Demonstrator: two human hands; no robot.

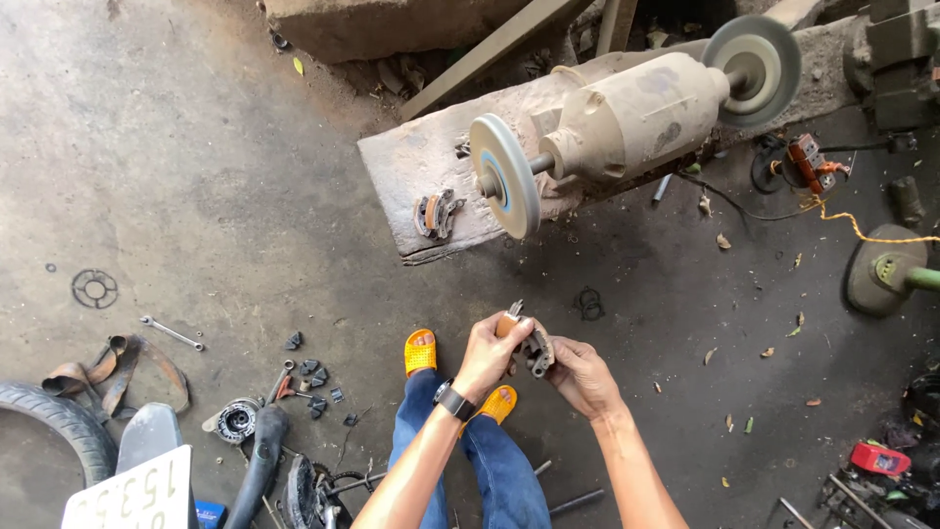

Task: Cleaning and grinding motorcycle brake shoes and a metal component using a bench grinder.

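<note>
— Two grinding wheels, one at each end of a dusty bench grinder [636, 122]. That's the biggest thing down there, right?

— Yes. It sits on a worn block [431, 171] on the concrete floor [196, 176]. The near wheel [504, 176] faces the person; the far wheel [752, 57] is up at the top right.

— And lower left?

— A tyre [54, 426] at the edge, a white plate [132, 495] beside it, and a leather strap [117, 362] lying loose. A wrench [171, 333] lies just above the strap, well apart from the hands.

— What about the person?

— Blue jeans [499, 470], yellow sandals [420, 351], wristwatch [453, 401] on the left wrist. Both arms reach forward over the knees.

— The hands, then?

— The left hand [487, 355] is clenched around an orange-and-metal clutch shoe [524, 338], fingers curled over its top. The right hand [580, 374] grasps the same piece from the other side, thumb and fingers against its grey metal end.

— Where is that shoe, exactly?

— Held up between the two hands, in the air above the floor, below and in front of the near wheel, not touching it.

— Anything like it nearby?

— A similar shoe assembly [436, 214] rests on the block, left of the near wheel. Small black parts [313, 377] lie scattered on the floor left of the sandal, and a small red device [878, 457] sits at the lower right.
</note>
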